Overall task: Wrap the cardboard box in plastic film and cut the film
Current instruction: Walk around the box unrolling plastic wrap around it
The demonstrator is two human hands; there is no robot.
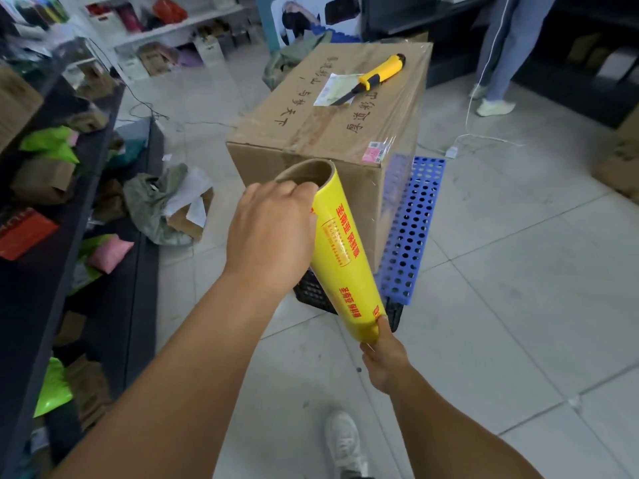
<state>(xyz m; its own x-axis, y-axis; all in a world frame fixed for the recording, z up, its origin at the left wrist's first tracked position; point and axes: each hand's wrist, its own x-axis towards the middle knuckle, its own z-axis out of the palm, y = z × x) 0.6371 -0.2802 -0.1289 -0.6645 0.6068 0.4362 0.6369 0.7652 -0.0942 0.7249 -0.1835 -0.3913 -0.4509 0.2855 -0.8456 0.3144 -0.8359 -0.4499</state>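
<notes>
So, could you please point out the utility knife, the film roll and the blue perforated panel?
utility knife (pixel 381 71): head view, on its yellow handle.
film roll (pixel 345 257): head view, mid-length on its yellow wrapper.
blue perforated panel (pixel 409 229): head view, on its holed face.

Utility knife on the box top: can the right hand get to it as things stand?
Probably not right away. The right hand is closed on the lower end of the film roll, and the utility knife lies on the far side of the cardboard box. Nothing covers the knife; the hand must let go first.

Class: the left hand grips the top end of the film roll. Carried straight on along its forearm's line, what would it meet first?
Probably the near face of the cardboard box, just beyond the left hand; depth is uncertain.
</notes>
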